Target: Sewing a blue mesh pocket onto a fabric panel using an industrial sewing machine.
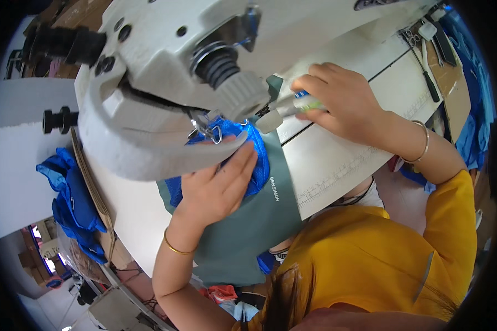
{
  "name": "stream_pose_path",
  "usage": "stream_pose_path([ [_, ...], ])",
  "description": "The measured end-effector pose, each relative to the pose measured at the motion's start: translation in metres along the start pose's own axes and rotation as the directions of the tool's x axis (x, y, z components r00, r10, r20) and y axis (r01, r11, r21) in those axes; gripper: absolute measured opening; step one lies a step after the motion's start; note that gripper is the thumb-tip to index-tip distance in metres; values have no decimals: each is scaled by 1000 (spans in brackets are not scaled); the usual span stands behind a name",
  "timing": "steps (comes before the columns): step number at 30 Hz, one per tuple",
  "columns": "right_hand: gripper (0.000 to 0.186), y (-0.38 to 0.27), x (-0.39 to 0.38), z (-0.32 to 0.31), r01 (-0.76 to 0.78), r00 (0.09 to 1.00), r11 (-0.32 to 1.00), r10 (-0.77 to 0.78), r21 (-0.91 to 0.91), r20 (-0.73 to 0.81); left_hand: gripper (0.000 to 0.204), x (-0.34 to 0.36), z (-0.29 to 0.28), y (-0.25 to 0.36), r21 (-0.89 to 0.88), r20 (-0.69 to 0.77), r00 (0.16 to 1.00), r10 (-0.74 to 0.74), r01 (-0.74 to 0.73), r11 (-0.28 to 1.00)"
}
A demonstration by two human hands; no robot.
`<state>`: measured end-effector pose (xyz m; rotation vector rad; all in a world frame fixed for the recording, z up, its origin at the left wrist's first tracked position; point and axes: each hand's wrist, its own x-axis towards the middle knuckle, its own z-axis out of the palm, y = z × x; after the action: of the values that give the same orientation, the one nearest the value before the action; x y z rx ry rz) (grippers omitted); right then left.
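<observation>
Under the white sewing machine's curved arm, a blue fabric piece with metal rings lies on a grey-green fabric panel. My left hand rests on the blue piece, fingers extended together and slightly bent, near the metal presser foot; its thumb is hidden. To the right of the foot, my right hand is curled around a small pale tool with blue and green parts, too blurred to identify exactly. The machine's arm partly covers the blue piece.
The white table has printed rulers. At its back right are scissors and other tools, beside cardboard and blue fabric. A pile of blue fabric lies at the left. The machine head overhangs the work from above.
</observation>
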<state>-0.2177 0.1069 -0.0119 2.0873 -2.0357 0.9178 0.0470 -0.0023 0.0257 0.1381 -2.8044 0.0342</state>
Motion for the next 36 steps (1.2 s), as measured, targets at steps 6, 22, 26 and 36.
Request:
stream_pose_path([
  [6,21,-57,-25,-22,-652,744,547,328,525,582,24,-12,18,2,-40,-17,996,87,-88,995],
  [22,20,-121,13,21,-743,393,-317,507,590,767,26,-14,20,-3,-82,-256,959,126,-151,985],
  [26,20,-120,14,25,-776,340,-340,485,532,806,36,-5,14,3,12,-107,990,-94,96,995],
  [36,22,-118,11,28,-789,355,-315,468,528,809,39,2,23,3,49,-44,990,-132,134,990],
])
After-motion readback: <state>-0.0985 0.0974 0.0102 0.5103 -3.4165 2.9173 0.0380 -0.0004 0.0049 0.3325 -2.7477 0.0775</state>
